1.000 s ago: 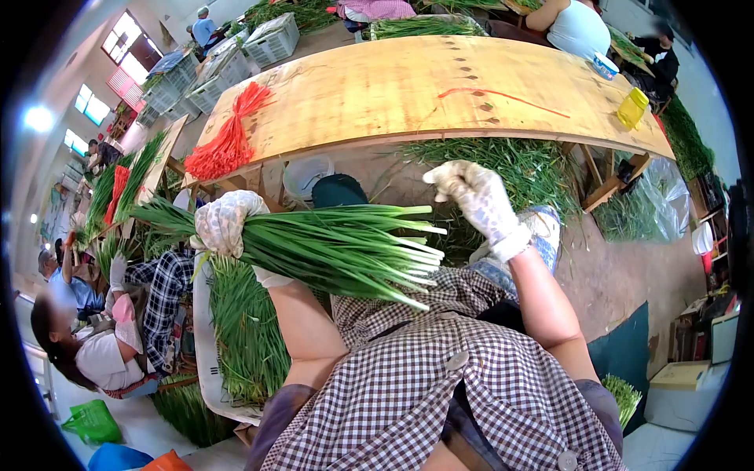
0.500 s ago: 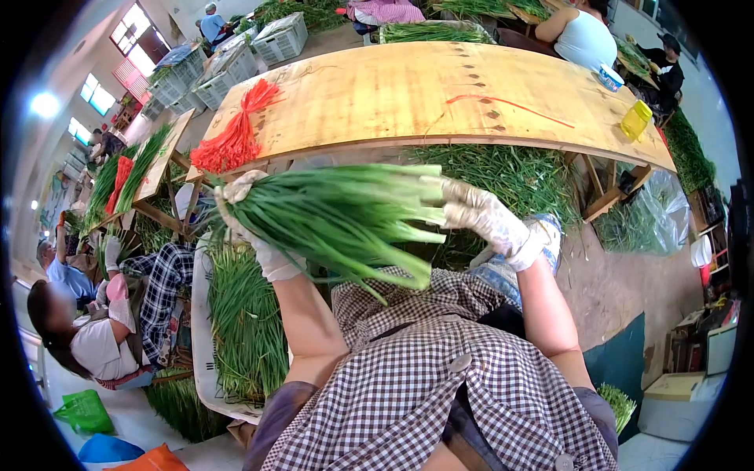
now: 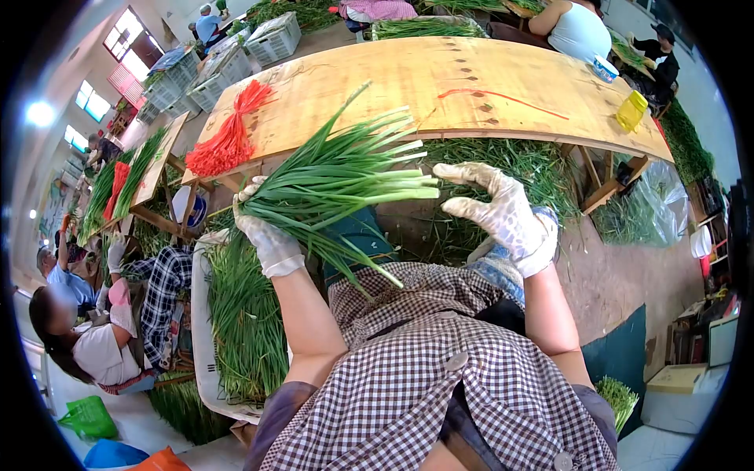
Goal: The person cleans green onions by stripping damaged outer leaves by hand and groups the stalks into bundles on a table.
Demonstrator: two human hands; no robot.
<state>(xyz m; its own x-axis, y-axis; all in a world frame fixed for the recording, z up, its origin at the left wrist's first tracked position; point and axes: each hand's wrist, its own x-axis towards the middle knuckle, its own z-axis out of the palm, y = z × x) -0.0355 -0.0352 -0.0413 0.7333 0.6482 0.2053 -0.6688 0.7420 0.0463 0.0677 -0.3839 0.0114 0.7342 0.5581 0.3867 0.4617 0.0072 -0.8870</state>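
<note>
In a pale glove, my left hand is closed around the leafy end of a bunch of garlic chives. Their leaves fan out to the right, with the pale stem ends pointing toward my other hand. Just right of those ends is my right hand, in a patterned whitish glove, with thumb and fingers apart and nothing between them. A white crate of more chives stands below my left forearm.
Ahead is a wooden table bearing a bundle of red ties, one loose red strip, a yellow jar and a small tub. Loose greens lie beneath. A seated person is at the left.
The chives have spread into a fan, some stems now pointing up toward the table. My right hand has come away from the stem ends and opened; my left hand keeps its hold.
</note>
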